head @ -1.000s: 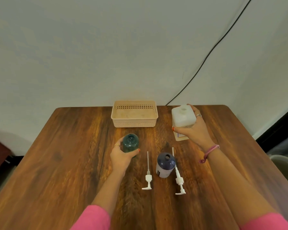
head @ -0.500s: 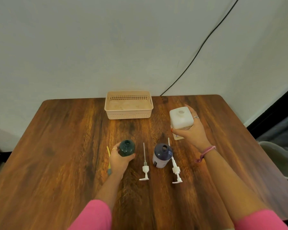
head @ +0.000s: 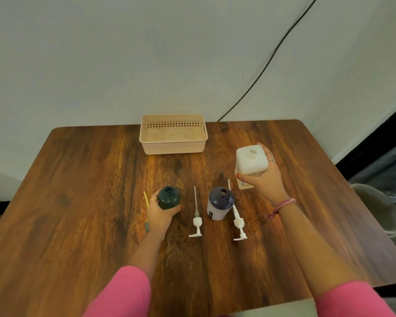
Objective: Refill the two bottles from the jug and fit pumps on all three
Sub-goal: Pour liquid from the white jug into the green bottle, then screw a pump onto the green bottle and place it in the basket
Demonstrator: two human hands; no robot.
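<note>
From the head view, the only one given, a wooden table (head: 78,202) stood against a pale wall, with a beige slotted basket (head: 173,148) at its far edge. The left hand (head: 159,212) was wrapped round the dark green bottle (head: 169,198), which stood upright on the table with its neck uncapped; a thin yellow-tubed pump (head: 147,210) lay flat just beside that hand, partly hidden by it. The right hand (head: 262,180) gripped the white jug (head: 251,159) from the side, its mouth open at the top and roughly upright; whether its base was resting on the table or lifted just clear of it could not be told. Between the hands stood the purple-and-white bottle (head: 220,203), also open, with one white pump (head: 196,216) lying to its left and another white pump (head: 237,219) lying close along its right side. The step in hand appeared to be the start of the first refill: one bottle steadied, jug grasped, nothing yet poured. The next move would likely call for carrying the jug across to the green bottle, lining its mouth over that narrow neck, and tilting slowly so that the liquid did not overshoot.
</note>
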